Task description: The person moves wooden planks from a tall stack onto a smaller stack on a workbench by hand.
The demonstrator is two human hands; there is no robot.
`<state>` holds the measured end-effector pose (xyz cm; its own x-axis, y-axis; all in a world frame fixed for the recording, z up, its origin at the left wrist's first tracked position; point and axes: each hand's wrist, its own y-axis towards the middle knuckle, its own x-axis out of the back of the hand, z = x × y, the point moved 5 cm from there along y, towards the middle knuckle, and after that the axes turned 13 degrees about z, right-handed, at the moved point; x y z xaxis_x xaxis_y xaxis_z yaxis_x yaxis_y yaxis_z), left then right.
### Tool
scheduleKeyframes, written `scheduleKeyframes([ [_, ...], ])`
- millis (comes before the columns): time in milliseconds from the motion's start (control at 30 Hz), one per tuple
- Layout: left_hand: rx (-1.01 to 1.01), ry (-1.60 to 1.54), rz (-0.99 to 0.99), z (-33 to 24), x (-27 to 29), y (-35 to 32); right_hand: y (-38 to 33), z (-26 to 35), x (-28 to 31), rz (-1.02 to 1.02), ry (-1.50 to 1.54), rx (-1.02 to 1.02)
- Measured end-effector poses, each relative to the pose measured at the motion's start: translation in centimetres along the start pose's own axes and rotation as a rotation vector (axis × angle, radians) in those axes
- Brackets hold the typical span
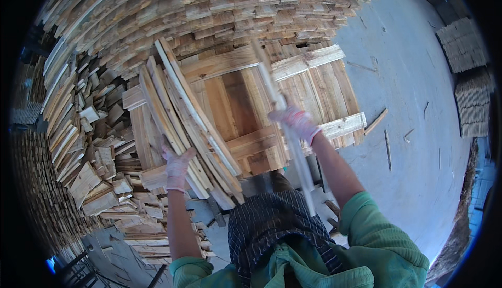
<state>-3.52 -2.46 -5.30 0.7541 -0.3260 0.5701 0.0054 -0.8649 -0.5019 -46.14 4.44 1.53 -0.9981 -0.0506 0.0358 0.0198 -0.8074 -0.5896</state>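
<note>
My right hand [297, 121], in a pale pinkish glove, is closed around a long wooden slat [300, 170]. The slat is smeared by motion and slants from the far middle down toward my apron. At the left, my gloved left hand [178, 166] grips the outer side of a row of long wooden slats [170, 115], its thumb over their top edges. These slats lean side by side on a low wooden platform [334, 87] made of planks with cross boards.
Tall stacks of boards [219, 8] rise beyond the platform. A loose heap of short wood offcuts [104, 157] lies at the left. On the grey floor [408, 94] at the right are scattered splinters. Bundled wood stacks [463, 45] stand at the far right.
</note>
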Motion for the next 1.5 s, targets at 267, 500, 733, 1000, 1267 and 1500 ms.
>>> scheduleKeyframes([
  [267,-0.070,-0.698,0.128,1.7,-4.1,2.7,5.0,-9.0,19.0,-0.465,-0.962,-0.401],
  [500,-0.145,-0.796,0.133,3.7,-1.2,1.1,2.5,-4.6,12.9,-0.436,-0.965,-0.253],
  [733,-0.128,-0.842,0.193,-1.1,-3.2,0.8,7.7,-9.0,3.7,-0.345,-0.822,0.131],
  [1000,-0.099,-0.874,0.253,2.0,-3.9,1.0,8.5,-6.5,1.7,-0.149,-1.049,0.248],
  [1267,-0.082,-0.791,0.120,3.3,-2.4,1.2,9.3,-1.9,-1.4,0.049,-1.106,-0.037],
  [1500,-0.104,-0.755,0.176,-8.0,2.4,-4.2,9.4,4.1,-13.9,0.166,-0.573,0.212],
])
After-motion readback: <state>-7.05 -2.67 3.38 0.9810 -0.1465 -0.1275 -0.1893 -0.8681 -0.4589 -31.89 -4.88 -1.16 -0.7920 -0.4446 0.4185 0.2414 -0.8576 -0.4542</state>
